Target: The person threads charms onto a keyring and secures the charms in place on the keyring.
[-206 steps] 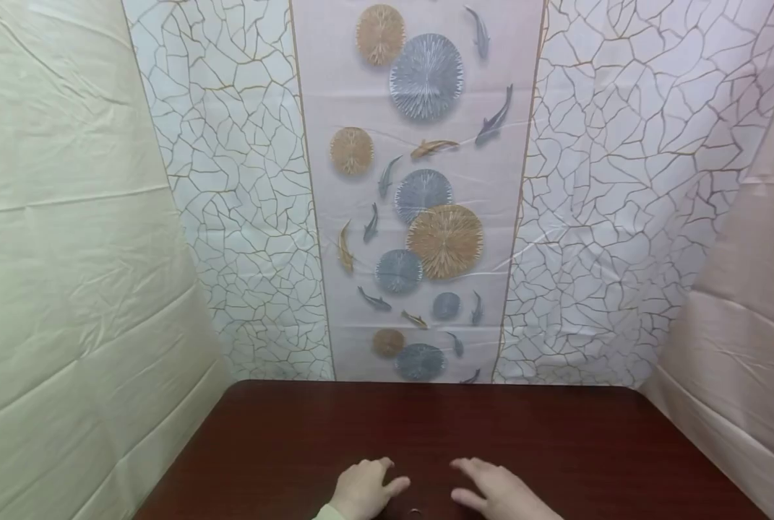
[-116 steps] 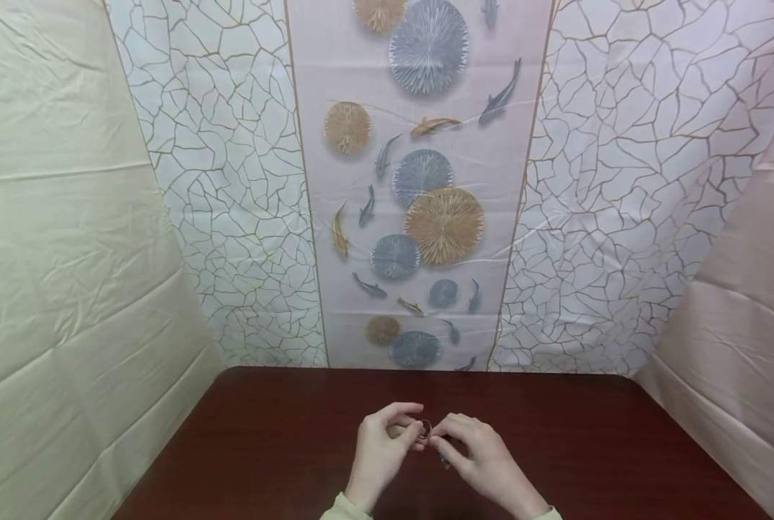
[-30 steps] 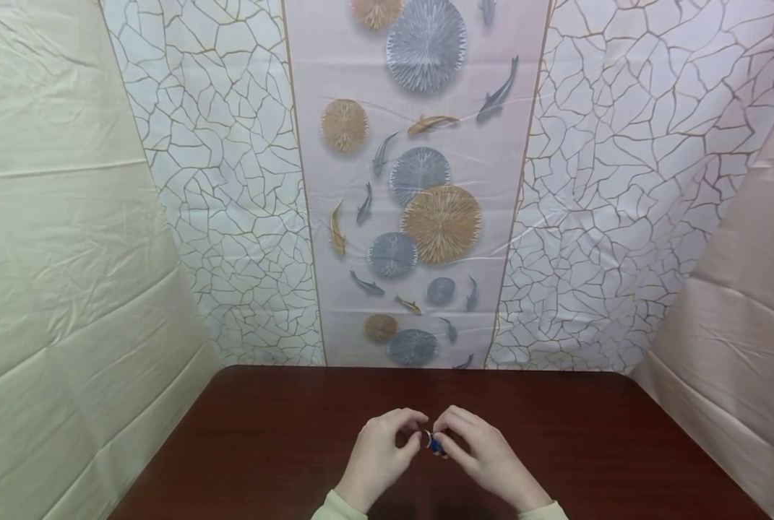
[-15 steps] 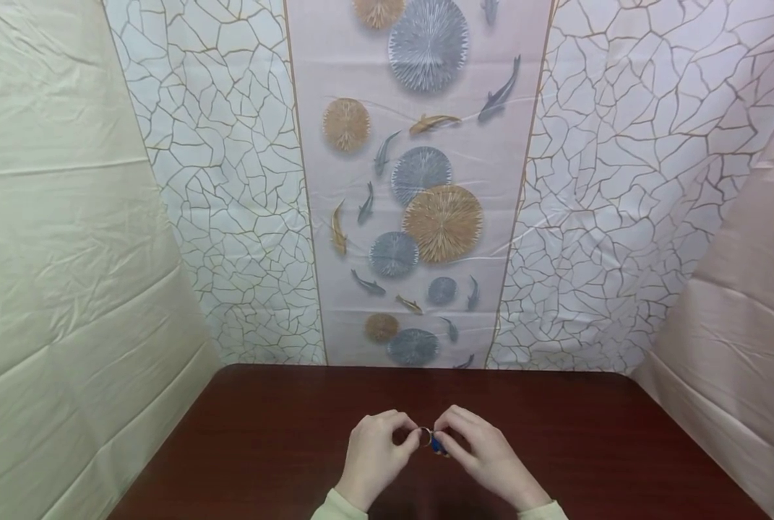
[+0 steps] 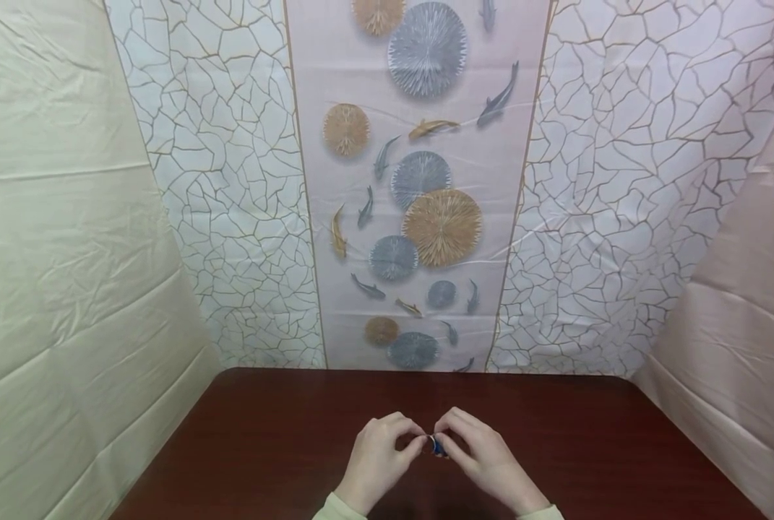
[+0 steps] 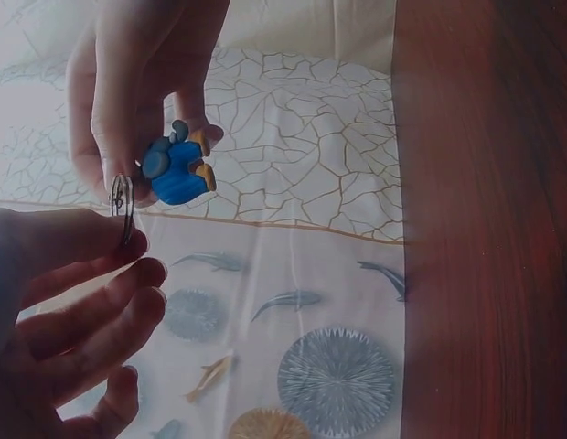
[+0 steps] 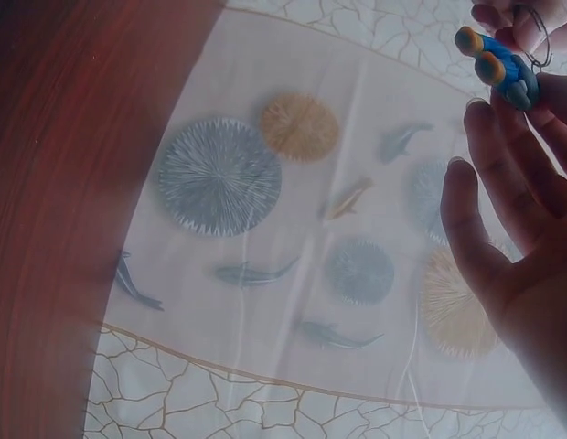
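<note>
Above the table, both hands meet at a small keychain. Its blue figure, with orange feet and grey parts, hangs below the right fingertips; the left wrist view shows the figure closer. My right hand pinches the keychain at the figure's end by the ring. My left hand pinches the metal split ring between thumb and forefinger, its other fingers loosely bent. In the right wrist view, the ring stands beside the figure. Fingertips cover part of the ring in the head view.
A dark red-brown table with rounded far corners lies beneath the hands. Behind it hangs a patterned cloth with fish and round motifs. Plain pale cloths stand at the left and right.
Earlier the hands were apart over the table; then they lifted the keychain and came together on it. Since half a second ago, the left fingertips have moved nearer the right ones, covering more ring.
</note>
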### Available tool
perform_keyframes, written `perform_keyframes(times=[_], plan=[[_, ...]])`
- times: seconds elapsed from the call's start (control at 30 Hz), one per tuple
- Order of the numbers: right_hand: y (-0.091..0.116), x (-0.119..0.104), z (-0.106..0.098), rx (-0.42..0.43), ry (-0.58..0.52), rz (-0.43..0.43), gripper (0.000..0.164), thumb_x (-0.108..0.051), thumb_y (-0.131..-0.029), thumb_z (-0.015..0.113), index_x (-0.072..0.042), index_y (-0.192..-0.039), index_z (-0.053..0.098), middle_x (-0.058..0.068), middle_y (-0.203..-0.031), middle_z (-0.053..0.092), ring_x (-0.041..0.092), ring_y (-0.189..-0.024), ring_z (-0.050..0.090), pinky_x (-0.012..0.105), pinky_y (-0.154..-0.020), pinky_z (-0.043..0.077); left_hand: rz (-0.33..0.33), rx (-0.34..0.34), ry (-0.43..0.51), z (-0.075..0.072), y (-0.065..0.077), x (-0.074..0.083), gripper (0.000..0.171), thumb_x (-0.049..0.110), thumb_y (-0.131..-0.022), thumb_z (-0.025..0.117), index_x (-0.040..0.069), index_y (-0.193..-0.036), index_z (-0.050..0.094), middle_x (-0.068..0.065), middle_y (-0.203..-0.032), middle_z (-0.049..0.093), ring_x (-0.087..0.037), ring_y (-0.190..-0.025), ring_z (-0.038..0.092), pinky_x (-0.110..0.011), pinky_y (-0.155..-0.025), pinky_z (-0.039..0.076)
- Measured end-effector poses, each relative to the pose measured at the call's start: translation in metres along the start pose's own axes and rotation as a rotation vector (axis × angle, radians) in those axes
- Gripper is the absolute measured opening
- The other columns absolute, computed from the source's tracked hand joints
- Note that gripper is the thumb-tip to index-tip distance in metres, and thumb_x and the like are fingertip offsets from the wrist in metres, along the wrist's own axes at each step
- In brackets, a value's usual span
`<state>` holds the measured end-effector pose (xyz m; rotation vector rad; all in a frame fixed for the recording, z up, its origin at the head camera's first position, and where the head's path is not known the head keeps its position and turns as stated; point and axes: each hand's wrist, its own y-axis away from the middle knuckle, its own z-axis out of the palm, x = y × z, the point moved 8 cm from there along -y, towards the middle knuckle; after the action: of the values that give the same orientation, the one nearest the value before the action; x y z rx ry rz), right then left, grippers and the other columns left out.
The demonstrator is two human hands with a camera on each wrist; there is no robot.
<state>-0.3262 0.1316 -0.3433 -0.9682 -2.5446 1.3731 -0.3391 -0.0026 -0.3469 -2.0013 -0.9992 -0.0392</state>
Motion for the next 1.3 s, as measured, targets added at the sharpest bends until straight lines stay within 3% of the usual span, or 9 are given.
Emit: perform_keyframes(times=[0.2, 0.47, 0.63, 0.73, 1.0, 1.17, 1.3], plan=[[0.001, 0.002, 0.003, -0.032, 0.007, 0.047, 0.021, -0.007, -0.086, 0.070, -0.025, -0.086, 0.059, -0.020, -0.081, 0.053, -0.010, -0.072, 0.048, 0.013, -0.063, 0.043, -0.028, 0.023, -0.032, -0.002, 0.000, -0.002, 0.009, 0.018, -0.081, 0.075, 0.022, -0.074, 0.072, 0.013, -0.072, 0.066, 0.002, -0.059, 0.053, -0.023, -0.064, 0.045], [0.004, 0.002, 0.006, -0.073, 0.020, 0.070, 0.015, -0.014, -0.089, 0.068, -0.026, -0.087, 0.060, -0.022, -0.081, 0.052, -0.010, -0.072, 0.047, 0.016, -0.063, 0.044, -0.169, -0.020, 0.016, -0.001, 0.002, -0.014, 0.009, 0.017, -0.078, 0.074, 0.022, -0.072, 0.069, 0.014, -0.070, 0.063, 0.004, -0.057, 0.045, -0.017, -0.055, 0.038], [0.003, 0.001, 0.005, -0.051, 0.032, 0.042, 0.016, -0.012, -0.087, 0.069, -0.025, -0.087, 0.061, -0.022, -0.081, 0.053, -0.010, -0.073, 0.047, 0.013, -0.064, 0.042, -0.126, -0.084, 0.091, 0.005, 0.000, -0.012, 0.014, 0.009, -0.081, 0.071, 0.020, -0.088, 0.073, 0.010, -0.079, 0.067, 0.003, -0.065, 0.052, -0.017, -0.060, 0.042], [0.002, 0.001, 0.005, -0.036, 0.031, 0.042, 0.020, -0.008, -0.085, 0.071, -0.025, -0.086, 0.060, -0.022, -0.081, 0.053, -0.010, -0.072, 0.047, 0.014, -0.063, 0.043, -0.076, -0.100, 0.084, 0.006, -0.001, -0.008, 0.013, 0.010, -0.084, 0.071, 0.021, -0.089, 0.074, 0.010, -0.081, 0.068, 0.005, -0.067, 0.054, -0.018, -0.064, 0.043], [0.000, -0.001, 0.002, -0.012, 0.013, 0.022, 0.024, -0.004, -0.083, 0.072, -0.023, -0.085, 0.059, -0.019, -0.080, 0.053, -0.009, -0.071, 0.047, 0.013, -0.061, 0.043, -0.003, -0.028, -0.006, 0.002, 0.000, -0.003, 0.006, 0.019, -0.082, 0.075, 0.023, -0.078, 0.073, 0.013, -0.077, 0.067, 0.004, -0.063, 0.053, -0.018, -0.064, 0.041], [0.000, -0.001, 0.001, -0.023, 0.014, 0.034, 0.023, -0.005, -0.083, 0.072, -0.024, -0.085, 0.059, -0.020, -0.080, 0.053, -0.010, -0.071, 0.048, 0.011, -0.063, 0.041, -0.030, 0.021, -0.030, -0.003, 0.000, -0.005, 0.007, 0.020, -0.082, 0.075, 0.023, -0.077, 0.072, 0.013, -0.074, 0.066, 0.003, -0.057, 0.048, -0.018, -0.060, 0.040], [0.001, 0.001, 0.001, -0.034, 0.017, 0.050, 0.022, -0.007, -0.084, 0.071, -0.025, -0.084, 0.059, -0.021, -0.079, 0.052, -0.010, -0.071, 0.048, 0.012, -0.063, 0.042, -0.072, -0.005, 0.002, -0.001, 0.000, -0.008, 0.007, 0.020, -0.083, 0.074, 0.022, -0.077, 0.072, 0.012, -0.074, 0.065, 0.004, -0.057, 0.045, -0.016, -0.057, 0.038]])
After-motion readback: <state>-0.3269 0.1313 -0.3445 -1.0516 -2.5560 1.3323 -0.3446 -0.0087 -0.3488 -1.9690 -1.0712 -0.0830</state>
